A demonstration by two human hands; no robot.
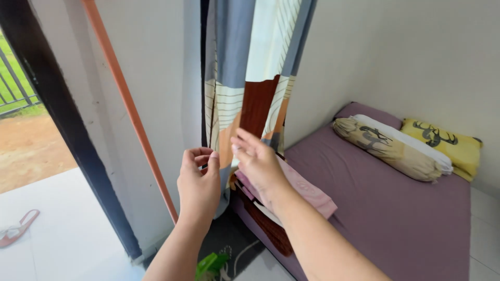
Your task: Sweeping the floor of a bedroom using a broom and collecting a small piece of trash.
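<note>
A patterned curtain [250,67] in grey, cream, brown and orange blocks hangs down the middle of the view. My left hand [199,184] pinches its left edge between thumb and fingers. Just to the right, my right hand [256,158] is raised with fingers spread, its fingertips touching the curtain's lower brown part. Behind my right forearm lies folded pink cloth [307,190] on the corner of the mattress.
A low mattress with a mauve sheet [396,208] fills the right side, with a tan bolster [388,148] and a yellow pillow [442,143] against the wall. An orange pole [130,109] leans by the dark door frame [67,135]. A sandal [18,229] lies outside.
</note>
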